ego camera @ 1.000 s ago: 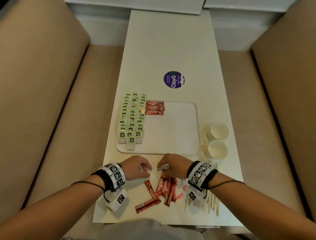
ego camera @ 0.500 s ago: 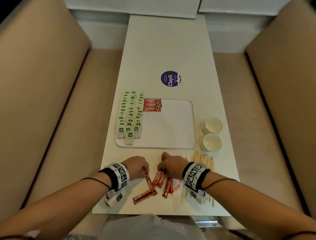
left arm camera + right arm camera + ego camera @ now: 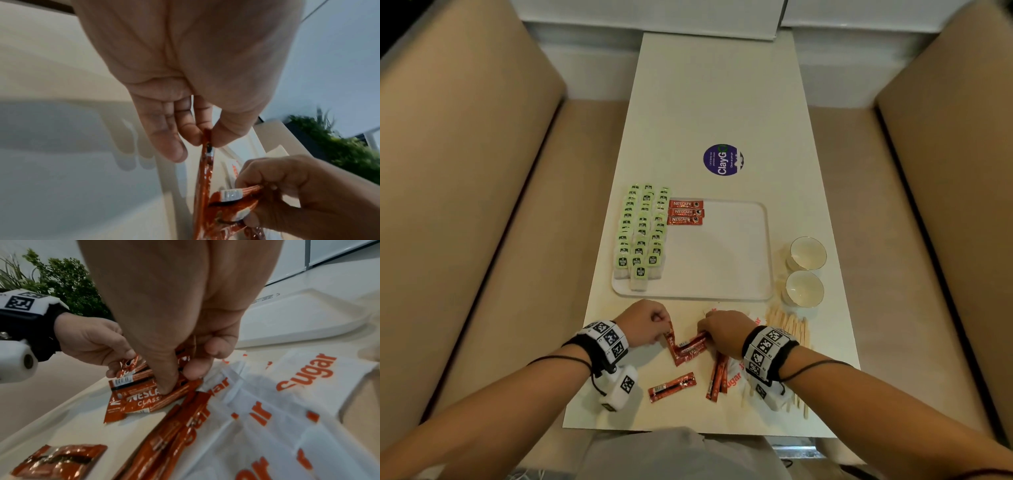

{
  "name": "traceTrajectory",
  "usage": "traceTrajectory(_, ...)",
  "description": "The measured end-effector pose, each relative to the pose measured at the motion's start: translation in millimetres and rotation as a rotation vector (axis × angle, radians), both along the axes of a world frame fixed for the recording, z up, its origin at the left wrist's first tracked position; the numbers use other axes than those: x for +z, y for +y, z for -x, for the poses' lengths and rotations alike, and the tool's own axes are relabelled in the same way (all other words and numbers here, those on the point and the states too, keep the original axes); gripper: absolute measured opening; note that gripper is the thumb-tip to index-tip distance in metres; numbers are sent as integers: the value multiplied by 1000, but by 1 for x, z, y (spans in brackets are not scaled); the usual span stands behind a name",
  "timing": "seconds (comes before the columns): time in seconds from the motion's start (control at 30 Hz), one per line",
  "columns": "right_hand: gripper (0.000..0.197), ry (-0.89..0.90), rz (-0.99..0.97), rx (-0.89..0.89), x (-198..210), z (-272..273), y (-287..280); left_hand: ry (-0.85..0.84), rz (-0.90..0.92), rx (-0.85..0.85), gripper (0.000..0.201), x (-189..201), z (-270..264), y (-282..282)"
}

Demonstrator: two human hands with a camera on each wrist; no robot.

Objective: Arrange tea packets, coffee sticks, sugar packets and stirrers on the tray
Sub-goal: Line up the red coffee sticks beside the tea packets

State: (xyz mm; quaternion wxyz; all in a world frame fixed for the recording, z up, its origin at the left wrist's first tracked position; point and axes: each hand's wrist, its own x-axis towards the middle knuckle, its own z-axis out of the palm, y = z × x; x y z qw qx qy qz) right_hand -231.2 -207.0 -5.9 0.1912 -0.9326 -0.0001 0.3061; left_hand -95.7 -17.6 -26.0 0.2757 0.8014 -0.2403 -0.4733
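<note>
Now, notes at the near table edge.

Left hand: the left hand pinches the end of one coffee stick between thumb and fingertip; a second ago it lay curled on the table with no stick visibly in its grip.

Right hand: the right hand presses thumb and curled fingers onto a small bundle of sticks, gripping them; half a second ago it was already over this pile, so it has only tightened its gather.

Loose sticks: one lone stick lies apart toward the near edge; two more lie by the right wrist, partly on a sugar packet.

Tray: the tray holds rows of green tea packets along its left side and three coffee sticks at the far end beside them, as before; no new item has arrived.

Sugar packets: the sugar packets lie on the table under and beside the right hand, off the tray.

Stirrers: the wooden stirrers lie off the tray, near the two cups.

Meaning: judged a collecting step; coffee placement is only begun, sugar and stirrers not started.

Risk: slick foil sticks may slip from a loose bundle.
</note>
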Motion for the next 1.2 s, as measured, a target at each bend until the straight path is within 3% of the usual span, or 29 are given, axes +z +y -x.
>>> traceTrajectory(0.3,17,-148,-130,-156,12,-20,-12,197,123,285,14,4,-11,-20)
traceTrajectory(0.6,21,-260,-64,-158,21,-44,-20,457,188,352,25,31,-13,-47)
traceTrajectory(0.73,25,-270,-18,-173,24,-52,-22,328,183,221,32,32,-19,-54)
traceTrajectory(0.9,27,-246,-151,-288,21,-56,-31,201,155,1,25,24,-32,-53)
traceTrajectory(1.07,39,-219,-290,-254,16,-53,-40,189,193,-37,26,26,-40,-56)
traceTrajectory(1.2,30,-209,-328,-250,11,-53,-45,155,143,-69,22,24,-49,-52)
